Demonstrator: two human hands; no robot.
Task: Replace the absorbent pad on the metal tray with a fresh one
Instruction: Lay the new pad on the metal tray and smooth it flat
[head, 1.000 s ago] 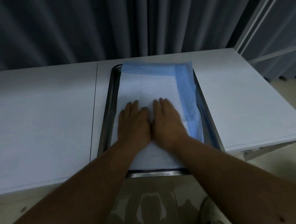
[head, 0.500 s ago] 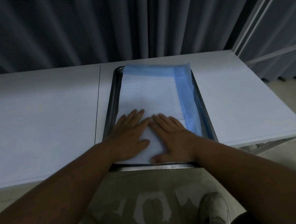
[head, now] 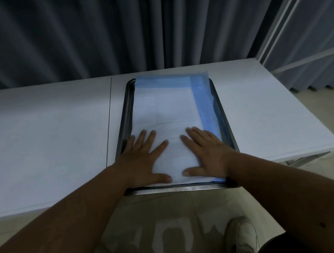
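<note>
The pad [head: 167, 111], white with blue edges, lies inside the metal tray [head: 126, 117] on the white tabletop [head: 46, 132]. Both hands press flat on its near end, fingers straight and spread, gripping nothing: left hand [head: 142, 160] by the tray's left rim, right hand [head: 206, 153] near the blue strip.

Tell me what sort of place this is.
Probably a clinic or care room, though that is a guess. A metal tray lined with a blue-edged absorbent pad sits on a plain white table, with a dark pleated curtain behind it.
</note>
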